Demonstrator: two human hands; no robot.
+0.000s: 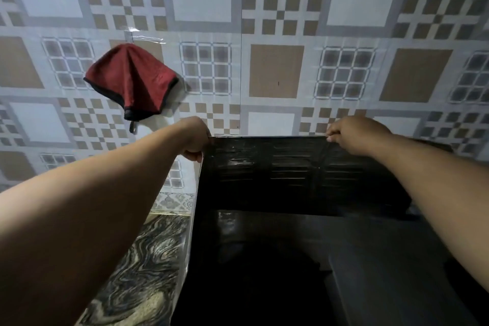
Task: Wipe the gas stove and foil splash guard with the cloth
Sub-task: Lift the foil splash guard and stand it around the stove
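Tiled wall [275, 8]: backs the counter. Foil splash guard [291, 172]: dark, upright at counter's rear edge. Counter [143, 267]: marbled. Cloth [132, 79]: red, hanging on wall. Left hand [194, 137]: grips guard's top-left corner. Right hand [352, 135]: pinches top edge.

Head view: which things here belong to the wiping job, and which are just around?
Job: dark ribbed foil splash guard, gripped along its top edge by left hand and right hand; red cloth hanging on the wall.
Around: patterned tiled wall; marbled countertop.
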